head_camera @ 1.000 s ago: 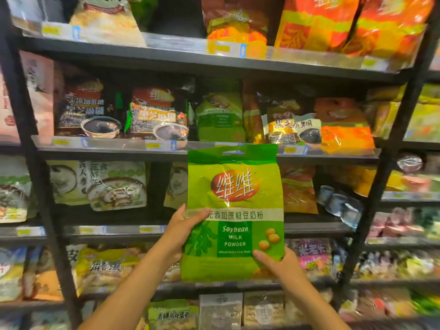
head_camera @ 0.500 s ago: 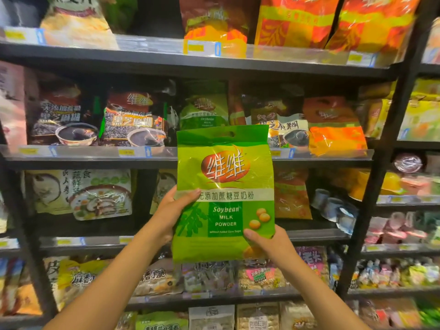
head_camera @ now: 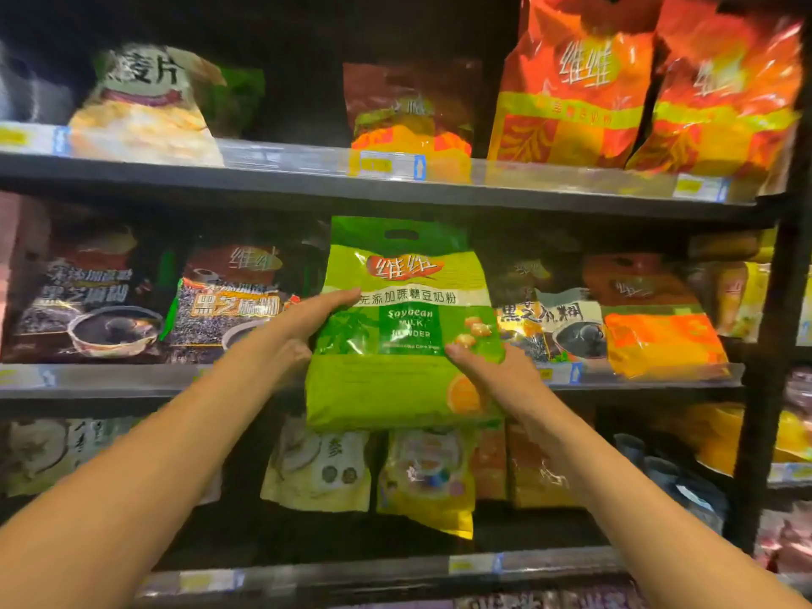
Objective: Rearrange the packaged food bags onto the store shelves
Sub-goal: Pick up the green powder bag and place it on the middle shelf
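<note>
A green soybean milk powder bag (head_camera: 404, 327) stands upright in front of the middle shelf (head_camera: 110, 384), its top reaching into the gap between dark sesame bags. My left hand (head_camera: 299, 331) grips the bag's left side, thumb across the front. My right hand (head_camera: 492, 371) holds its lower right corner. The bag's bottom hangs below the shelf's front rail.
Dark sesame paste bags (head_camera: 224, 301) sit left of the gap, another sesame bag (head_camera: 553, 327) and an orange bag (head_camera: 659, 327) to the right. Red-orange bags (head_camera: 571, 85) fill the top shelf (head_camera: 307, 178). A black upright post (head_camera: 773, 345) stands at right. Pale bags (head_camera: 320, 468) hang on the lower shelf.
Both hands have lifted the green bag up and pushed it forward toward the middle shelf. The camera has moved closer and tilted upward.
</note>
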Demonstrator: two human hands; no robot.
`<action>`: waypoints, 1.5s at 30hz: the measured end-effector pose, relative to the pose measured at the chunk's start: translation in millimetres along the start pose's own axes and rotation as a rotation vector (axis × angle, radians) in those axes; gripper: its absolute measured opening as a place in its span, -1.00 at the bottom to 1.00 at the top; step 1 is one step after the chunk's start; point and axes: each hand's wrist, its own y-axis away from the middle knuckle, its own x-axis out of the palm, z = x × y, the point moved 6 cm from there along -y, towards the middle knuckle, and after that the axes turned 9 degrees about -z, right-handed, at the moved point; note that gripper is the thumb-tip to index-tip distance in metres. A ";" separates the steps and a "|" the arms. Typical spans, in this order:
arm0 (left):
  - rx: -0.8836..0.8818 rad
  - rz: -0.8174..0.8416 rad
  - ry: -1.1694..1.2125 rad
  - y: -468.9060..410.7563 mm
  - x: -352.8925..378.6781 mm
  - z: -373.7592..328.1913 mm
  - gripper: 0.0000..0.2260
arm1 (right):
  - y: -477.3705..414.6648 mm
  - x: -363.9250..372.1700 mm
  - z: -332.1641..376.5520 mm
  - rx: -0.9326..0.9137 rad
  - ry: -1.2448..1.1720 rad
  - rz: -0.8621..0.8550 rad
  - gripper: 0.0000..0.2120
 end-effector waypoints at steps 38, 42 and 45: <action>0.106 -0.020 -0.935 -116.2 -18.0 15.8 0.11 | -131.3 56.5 -27.5 0.035 0.560 0.321 -0.49; 0.091 -0.048 -0.746 -118.4 -16.3 24.6 0.15 | -133.5 58.3 -25.9 0.014 0.593 0.267 -0.52; 0.122 -0.063 -0.730 -121.4 -12.8 24.6 0.15 | -148.3 60.0 -35.3 -0.007 0.624 0.202 -0.07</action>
